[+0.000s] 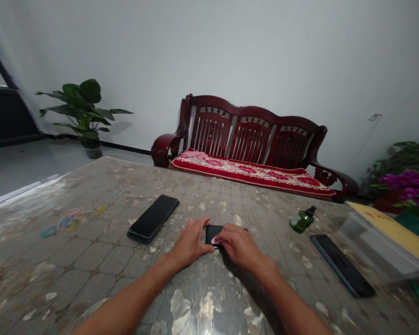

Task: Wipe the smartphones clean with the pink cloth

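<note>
left grip: left hand (190, 242) flat, bracing small phone (216, 231)
right grip: right hand (239, 244) pinches pink bit (214, 240) on it
step: peeling-ish, I'd guess; next wants steady pull

Yellow board (400, 235) marks, seemingly illegible

A home living room, shown by the carved wooden bench (251, 139) with its red cushion (251, 173), potted plant (84, 111) and flower-patterned table (125, 260).
</note>
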